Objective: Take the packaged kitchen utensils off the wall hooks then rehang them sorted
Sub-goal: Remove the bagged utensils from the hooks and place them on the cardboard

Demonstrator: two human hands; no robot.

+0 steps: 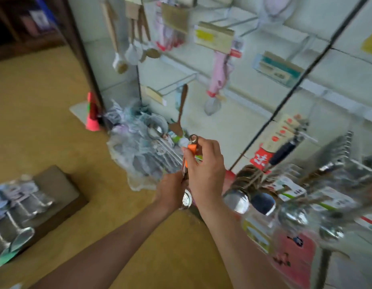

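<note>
A: Centre stage, right hand (203, 167) sits above left hand (170, 190), with a utensil (191, 151) gripped between them.
B: Behind them, a heap of bagged spoons (139, 151) lies on the floor against the wall (233, 122).
A: A wooden spatula (179, 113) hangs just above that heap.
B: Far left, packaged ladles (16, 207) lie on a box (60, 184). Over to the right, hanging ladles (264, 201) crowd the hooks.

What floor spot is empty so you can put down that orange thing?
The widest bare floor for the orange-handled utensil lies left of the pink cone and beyond the cardboard box. Another strip runs between that box and the plastic-wrapped pile. It's crowded on the right, where hanging spoons bunch together.
</note>
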